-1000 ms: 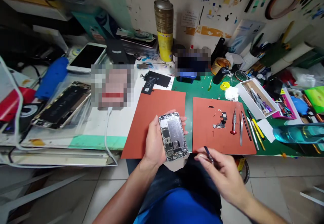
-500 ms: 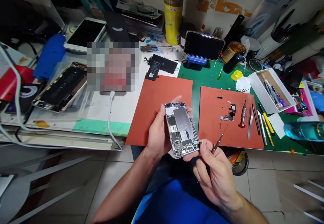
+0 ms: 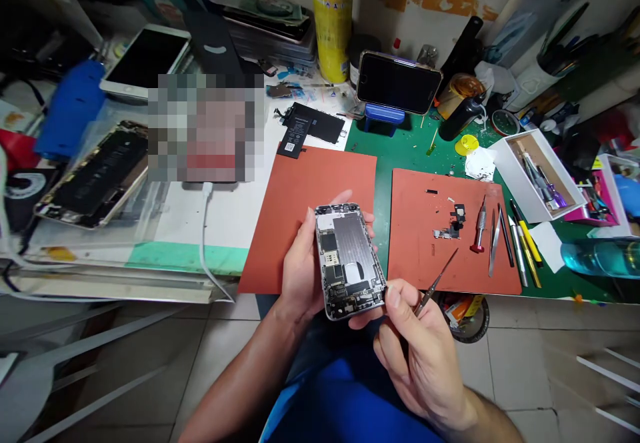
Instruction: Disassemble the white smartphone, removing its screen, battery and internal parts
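Note:
My left hand (image 3: 301, 276) is closed around an opened smartphone (image 3: 356, 249), fingers behind it and thumb along its left edge. The phone's inside faces up, showing the logic board on the left and a bare metal battery bay. My right hand (image 3: 423, 343) is closed, thumb and forefinger pinched at the phone's lower right corner. Between its fingers is a slim pointed metal tool (image 3: 436, 284), tip aimed up and right, away from the phone. Whether the fingertips also hold a tiny part I cannot tell.
A right-hand red mat (image 3: 410, 229) bears small phone parts (image 3: 453, 224), a screwdriver (image 3: 480, 226) and tweezers (image 3: 494, 246). Batteries (image 3: 296, 135) lie behind the left red mat (image 3: 275, 229). A phone on a stand (image 3: 399, 84) and a tool box (image 3: 537, 176) stand behind.
Both hands and the phone have shifted slightly left and down in the picture, as has much of the bench's left side. The grips look the same.

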Tool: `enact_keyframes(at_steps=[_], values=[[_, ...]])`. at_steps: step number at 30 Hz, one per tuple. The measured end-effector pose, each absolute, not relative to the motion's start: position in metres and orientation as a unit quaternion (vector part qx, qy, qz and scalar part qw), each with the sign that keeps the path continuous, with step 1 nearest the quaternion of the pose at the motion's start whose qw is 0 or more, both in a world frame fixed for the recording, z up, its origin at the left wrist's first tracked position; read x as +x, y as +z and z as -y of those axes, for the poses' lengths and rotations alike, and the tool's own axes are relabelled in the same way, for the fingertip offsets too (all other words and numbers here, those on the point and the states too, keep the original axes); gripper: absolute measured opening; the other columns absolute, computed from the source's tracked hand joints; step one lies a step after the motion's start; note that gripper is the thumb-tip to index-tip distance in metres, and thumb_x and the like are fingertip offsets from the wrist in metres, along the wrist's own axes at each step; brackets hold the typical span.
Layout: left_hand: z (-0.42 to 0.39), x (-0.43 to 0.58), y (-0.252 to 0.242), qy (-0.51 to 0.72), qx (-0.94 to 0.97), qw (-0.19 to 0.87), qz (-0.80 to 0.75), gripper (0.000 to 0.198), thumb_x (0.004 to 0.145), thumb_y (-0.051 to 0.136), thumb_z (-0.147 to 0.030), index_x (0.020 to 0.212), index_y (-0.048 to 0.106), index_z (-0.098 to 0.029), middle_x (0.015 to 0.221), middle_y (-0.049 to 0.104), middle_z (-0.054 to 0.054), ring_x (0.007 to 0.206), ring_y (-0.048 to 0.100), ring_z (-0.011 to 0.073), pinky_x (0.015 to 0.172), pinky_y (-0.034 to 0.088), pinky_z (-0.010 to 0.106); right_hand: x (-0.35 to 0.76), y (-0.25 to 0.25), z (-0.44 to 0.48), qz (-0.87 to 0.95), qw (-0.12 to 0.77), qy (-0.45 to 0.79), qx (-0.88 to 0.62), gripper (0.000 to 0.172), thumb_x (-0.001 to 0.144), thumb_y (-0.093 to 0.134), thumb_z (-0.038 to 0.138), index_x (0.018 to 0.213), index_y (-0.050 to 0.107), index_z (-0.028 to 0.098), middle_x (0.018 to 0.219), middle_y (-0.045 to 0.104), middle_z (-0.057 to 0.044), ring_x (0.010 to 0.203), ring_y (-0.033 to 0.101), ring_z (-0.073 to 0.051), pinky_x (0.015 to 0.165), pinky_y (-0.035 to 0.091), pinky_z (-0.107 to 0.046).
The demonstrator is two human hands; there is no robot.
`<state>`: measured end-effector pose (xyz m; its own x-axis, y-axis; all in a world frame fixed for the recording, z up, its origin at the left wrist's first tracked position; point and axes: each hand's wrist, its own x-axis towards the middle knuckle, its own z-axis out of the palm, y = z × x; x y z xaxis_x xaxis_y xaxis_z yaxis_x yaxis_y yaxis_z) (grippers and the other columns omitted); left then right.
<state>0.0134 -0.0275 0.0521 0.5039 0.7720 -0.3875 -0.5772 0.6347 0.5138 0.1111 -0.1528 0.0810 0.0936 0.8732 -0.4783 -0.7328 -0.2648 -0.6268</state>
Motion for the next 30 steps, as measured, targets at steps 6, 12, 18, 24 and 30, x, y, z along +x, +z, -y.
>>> enact_keyframes(at_steps=[6, 12, 18, 24, 30], values=[[0.023, 0.009, 0.053, 0.432, 0.206, 0.808, -0.342, 0.042, 0.103, 0.059, -0.045, 0.128, 0.076, -0.016, 0.111, 0.083, 0.014, 0.092, 0.081, 0.0248, 0.083, 0.069, 0.037, 0.11, 0.058, 0.166, 0.165, 0.544, 0.64, -0.517, 0.044, 0.105, 0.069, 0.058, 0.088, 0.07, 0.018, 0.054, 0.059, 0.005, 0.038, 0.025, -0.002, 0.041, 0.014, -0.021], [0.026, 0.003, 0.06, 0.409, 0.291, 0.754, -0.424, 0.034, 0.087, 0.086, -0.033, 0.116, 0.079, -0.016, 0.106, 0.085, 0.013, 0.085, 0.084, 0.027, 0.072, 0.071, 0.035, 0.114, 0.041, 0.177, 0.238, 0.496, 0.602, -0.578, 0.054, 0.105, 0.064, 0.065, 0.085, 0.075, 0.016, 0.046, 0.036, 0.01, 0.042, 0.024, -0.005, 0.045, 0.021, -0.023], [0.029, 0.005, 0.061, 0.393, 0.295, 0.752, -0.439, 0.039, 0.081, 0.094, -0.039, 0.108, 0.079, -0.015, 0.1, 0.086, 0.014, 0.079, 0.084, 0.0278, 0.063, 0.069, 0.031, 0.118, 0.03, 0.184, 0.282, 0.479, 0.567, -0.608, 0.052, 0.106, 0.063, 0.065, 0.089, 0.078, 0.018, 0.048, 0.035, 0.008, 0.043, 0.026, -0.008, 0.044, 0.018, -0.026], [0.03, 0.007, 0.06, 0.381, 0.276, 0.764, -0.441, 0.04, 0.079, 0.096, -0.041, 0.105, 0.08, -0.015, 0.098, 0.085, 0.014, 0.078, 0.084, 0.0285, 0.064, 0.069, 0.033, 0.118, 0.026, 0.187, 0.288, 0.483, 0.548, -0.619, 0.052, 0.103, 0.065, 0.067, 0.087, 0.078, 0.019, 0.051, 0.045, 0.006, 0.042, 0.025, -0.007, 0.043, 0.02, -0.026], [0.028, -0.004, 0.059, 0.355, 0.237, 0.825, -0.371, 0.044, 0.092, 0.079, -0.045, 0.124, 0.078, -0.013, 0.117, 0.084, 0.02, 0.102, 0.084, 0.0362, 0.086, 0.07, 0.047, 0.121, 0.026, 0.189, 0.251, 0.508, 0.572, -0.593, 0.053, 0.104, 0.065, 0.066, 0.087, 0.075, 0.017, 0.049, 0.035, 0.009, 0.043, 0.025, -0.006, 0.045, 0.019, -0.025]])
